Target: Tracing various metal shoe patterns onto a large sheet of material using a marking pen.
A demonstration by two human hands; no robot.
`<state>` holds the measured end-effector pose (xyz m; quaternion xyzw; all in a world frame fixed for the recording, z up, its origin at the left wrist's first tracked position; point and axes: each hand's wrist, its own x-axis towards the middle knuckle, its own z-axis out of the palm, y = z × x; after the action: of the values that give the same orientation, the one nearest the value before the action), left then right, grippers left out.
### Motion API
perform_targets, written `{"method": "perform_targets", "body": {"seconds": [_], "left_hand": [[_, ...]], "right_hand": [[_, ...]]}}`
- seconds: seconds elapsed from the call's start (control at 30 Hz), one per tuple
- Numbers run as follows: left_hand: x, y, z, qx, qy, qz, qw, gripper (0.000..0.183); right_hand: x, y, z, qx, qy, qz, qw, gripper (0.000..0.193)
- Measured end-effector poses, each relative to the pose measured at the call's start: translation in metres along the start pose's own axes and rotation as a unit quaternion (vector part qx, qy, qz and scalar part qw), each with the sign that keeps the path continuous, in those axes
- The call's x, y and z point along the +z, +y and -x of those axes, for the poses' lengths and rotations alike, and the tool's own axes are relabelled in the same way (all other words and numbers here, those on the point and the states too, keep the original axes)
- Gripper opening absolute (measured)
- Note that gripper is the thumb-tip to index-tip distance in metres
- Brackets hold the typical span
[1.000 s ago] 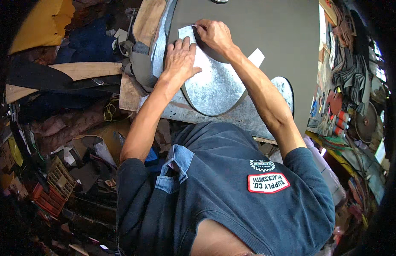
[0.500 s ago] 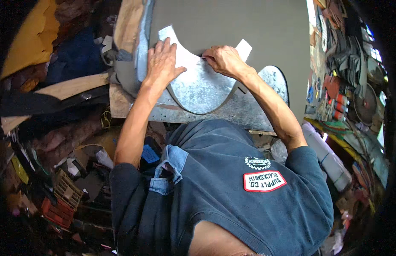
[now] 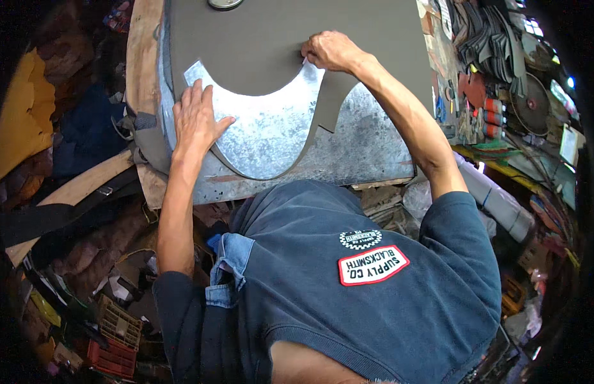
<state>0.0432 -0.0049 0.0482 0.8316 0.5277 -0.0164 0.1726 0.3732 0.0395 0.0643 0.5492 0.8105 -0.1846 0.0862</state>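
Observation:
A crescent-shaped shiny metal template lies on a dull grey-brown sheet that covers much of the worktable. With fingers stretched out, my left hand presses flat on the template's left arm. My right hand is closed at the upper tip of the template's right arm. Whatever it grips is hidden by the fingers. To the right of the template, the sheet ends in a cut edge, and the mottled metal tabletop shows there.
A round metal-rimmed object sits on the sheet at the far edge of view. Wooden planks border the table's left side. Dark curved strips and red cylinders lie to the right. Plastic crates stand at lower left.
My right hand has moved from the middle of the template's inner curve to its right tip. My left hand stays on the left arm. The whole view has shifted.

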Motion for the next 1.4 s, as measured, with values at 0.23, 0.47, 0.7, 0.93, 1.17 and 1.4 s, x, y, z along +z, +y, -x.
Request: {"method": "perform_targets", "body": {"seconds": [0.23, 0.47, 0.7, 0.93, 1.17, 1.4], "left_hand": [[-0.001, 0.004, 0.001, 0.017, 0.020, -0.015, 1.000, 0.077], [-0.001, 0.055, 0.013, 0.114, 0.037, 0.011, 0.993, 0.058], [0.013, 0.117, -0.001, 0.231, -0.042, -0.008, 0.972, 0.061], [0.016, 0.119, -0.011, 0.237, -0.071, -0.055, 0.967, 0.064], [0.017, 0.117, -0.012, 0.245, -0.058, -0.051, 0.966, 0.063], [0.016, 0.116, -0.010, 0.267, -0.066, -0.059, 0.960, 0.072]], "right_hand": [[-0.010, 0.030, 0.011, 0.066, 0.157, 0.017, 0.985, 0.019], [0.015, 0.023, 0.039, 0.125, 0.225, -0.121, 0.959, 0.022], [0.036, 0.016, 0.034, 0.099, 0.274, -0.149, 0.945, 0.021], [0.042, 0.017, 0.041, 0.091, 0.263, -0.142, 0.950, 0.021], [0.046, 0.016, 0.086, 0.118, 0.265, -0.102, 0.951, 0.022], [0.060, 0.001, 0.086, 0.181, 0.357, -0.135, 0.906, 0.021]]}}
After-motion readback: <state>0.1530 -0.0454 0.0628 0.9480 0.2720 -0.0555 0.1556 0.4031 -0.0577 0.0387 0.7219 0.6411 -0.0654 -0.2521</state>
